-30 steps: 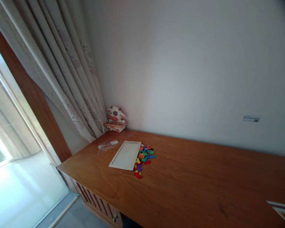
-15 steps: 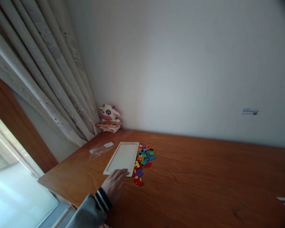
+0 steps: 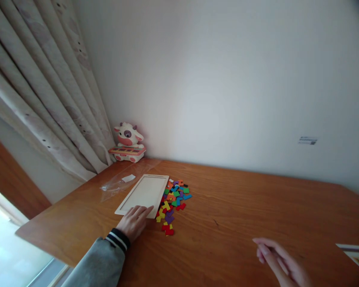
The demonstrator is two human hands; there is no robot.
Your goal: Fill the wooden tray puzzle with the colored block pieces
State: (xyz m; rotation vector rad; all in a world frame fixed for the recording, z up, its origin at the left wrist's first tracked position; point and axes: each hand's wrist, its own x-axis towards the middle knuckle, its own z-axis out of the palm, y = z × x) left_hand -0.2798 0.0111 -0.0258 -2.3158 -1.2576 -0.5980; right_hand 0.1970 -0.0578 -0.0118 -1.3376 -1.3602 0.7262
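Note:
My left hand [image 3: 134, 222], in a grey sleeve with a striped cuff, lies over the near edge of a pale wooden puzzle tray [image 3: 146, 193]. Its fingers are stretched out and rest on the frame, holding nothing. Just right of the tray is a loose heap of coloured puzzle pieces [image 3: 175, 197], some overlapping. At the lower right, my right hand [image 3: 279, 261] hovers over the table, slightly blurred. Its index finger is extended and the others are loosely bent; I see nothing in it.
A cow toy with a keyboard [image 3: 128, 143] stands in the far left corner by the curtain [image 3: 48, 87]. A clear plastic bag [image 3: 116, 185] lies left of the tray. The corner of a printed sheet or board [image 3: 354, 253] shows on the table's [image 3: 242, 207] right.
My right hand has come into view at the lower right. My left hand has settled onto the tray's near edge. The view has shifted slightly.

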